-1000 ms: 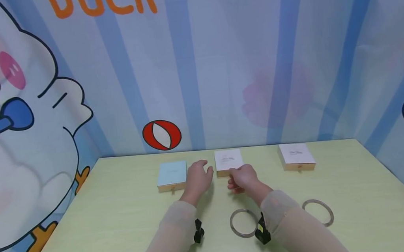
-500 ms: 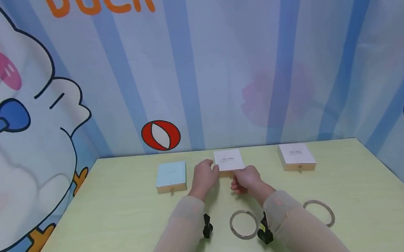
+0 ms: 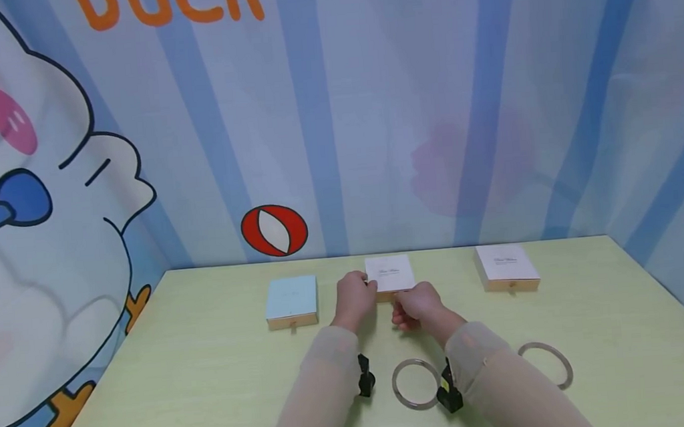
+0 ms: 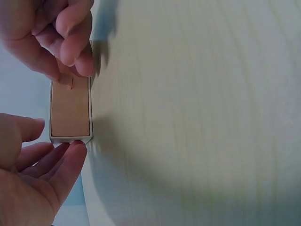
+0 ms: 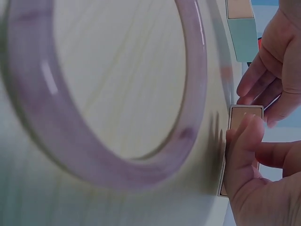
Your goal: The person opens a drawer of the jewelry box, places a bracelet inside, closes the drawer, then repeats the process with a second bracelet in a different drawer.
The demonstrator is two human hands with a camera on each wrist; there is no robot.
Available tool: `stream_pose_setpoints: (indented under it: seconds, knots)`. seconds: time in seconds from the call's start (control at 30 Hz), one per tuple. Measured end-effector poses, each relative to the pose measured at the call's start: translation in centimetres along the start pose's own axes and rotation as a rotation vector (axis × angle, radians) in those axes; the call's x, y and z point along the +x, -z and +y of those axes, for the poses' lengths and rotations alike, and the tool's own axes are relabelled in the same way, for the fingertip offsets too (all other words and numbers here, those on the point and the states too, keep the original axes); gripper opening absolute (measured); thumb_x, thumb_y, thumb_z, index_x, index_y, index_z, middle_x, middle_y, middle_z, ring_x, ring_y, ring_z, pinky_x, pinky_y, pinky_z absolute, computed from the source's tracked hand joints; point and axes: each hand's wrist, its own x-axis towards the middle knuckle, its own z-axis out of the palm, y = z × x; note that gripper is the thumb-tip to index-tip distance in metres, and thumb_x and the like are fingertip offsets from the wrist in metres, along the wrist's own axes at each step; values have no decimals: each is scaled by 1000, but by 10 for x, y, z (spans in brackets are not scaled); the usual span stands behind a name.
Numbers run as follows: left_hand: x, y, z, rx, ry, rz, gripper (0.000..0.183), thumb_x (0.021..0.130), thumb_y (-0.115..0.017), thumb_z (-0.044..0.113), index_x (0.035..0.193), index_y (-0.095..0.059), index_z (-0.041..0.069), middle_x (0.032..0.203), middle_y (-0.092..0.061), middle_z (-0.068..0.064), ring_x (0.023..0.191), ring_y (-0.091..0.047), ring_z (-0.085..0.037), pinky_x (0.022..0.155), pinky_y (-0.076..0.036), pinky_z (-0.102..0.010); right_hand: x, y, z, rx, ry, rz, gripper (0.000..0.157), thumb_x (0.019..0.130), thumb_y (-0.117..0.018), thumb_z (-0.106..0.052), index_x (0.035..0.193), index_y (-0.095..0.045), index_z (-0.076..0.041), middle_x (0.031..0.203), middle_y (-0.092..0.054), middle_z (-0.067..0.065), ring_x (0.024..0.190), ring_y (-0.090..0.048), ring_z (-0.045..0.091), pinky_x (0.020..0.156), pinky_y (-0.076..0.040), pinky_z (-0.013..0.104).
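Observation:
A small box with a pale lilac-white top (image 3: 389, 272) and a tan drawer front (image 4: 70, 115) sits at the table's far middle. My left hand (image 3: 356, 299) is at its left end. The fingertips (image 4: 77, 150) touch that side, fairly straight, while the thumb is held apart over the top. At the front, my right hand (image 3: 421, 303) pinches at the little pull tab (image 4: 72, 85) with thumb and forefinger, the other fingers curled under. A translucent lilac-grey bangle (image 3: 396, 385) lies nearer me, beside the right wrist; it fills much of the right wrist view.
Left of the hands stands a light blue box (image 3: 291, 298) with a similar tan front. Another pale lilac box (image 3: 505, 264) is at the far right. A second bangle (image 3: 568, 368) lies right of my right forearm, partly hidden by it. A printed curtain (image 3: 369, 104) backs the table.
My left hand has moved right, away from the light blue box and up against the left side of the middle box. The right hand stays at that box's front, shifted slightly right.

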Motion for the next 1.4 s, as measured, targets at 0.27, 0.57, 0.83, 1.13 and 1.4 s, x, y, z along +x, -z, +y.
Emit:
stream_pose_setpoints:
  seconds: [0.27, 0.57, 0.83, 1.13, 1.4]
  knots:
    - [2, 1, 0, -24, 71, 4, 31, 90, -62, 18, 112, -63, -4, 113, -65, -17, 107, -59, -29, 92, -48, -41, 2, -2, 1, 7, 3, -13, 15, 86, -50, -1, 90, -59, 9, 53, -57, 4, 42, -55, 8, 44, -50, 22]
    - [4, 0, 1, -56, 145, 8, 29, 88, -67, 25, 103, -69, 0, 99, -68, -11, 88, -60, -21, 78, -51, -34, 5, -3, 2, -31, 9, -20, 15, 90, -50, -3, 91, -59, 9, 54, -58, 4, 42, -55, 8, 44, -50, 21]
    - [4, 3, 4, -107, 230, -6, 25, 88, -68, 24, 97, -68, 1, 72, -61, -5, 57, -54, -14, 60, -43, -24, 7, -4, 2, -66, 4, -23, 17, 91, -50, -5, 88, -61, 8, 55, -58, 4, 43, -55, 8, 45, -50, 22]
    - [3, 3, 3, -122, 240, -20, 26, 88, -67, 24, 98, -67, -1, 78, -62, -7, 47, -49, -11, 57, -43, -23, 9, -4, 5, -78, 5, -25, 16, 92, -50, -5, 89, -60, 7, 56, -59, 4, 43, -55, 8, 45, -50, 22]
    - [1, 3, 5, -129, 246, -27, 26, 89, -66, 24, 98, -68, 0, 73, -60, -5, 48, -49, -11, 55, -42, -22, 10, -2, 6, -99, 2, -31, 17, 92, -50, -5, 87, -61, 6, 54, -58, 3, 42, -53, 8, 44, -49, 20]
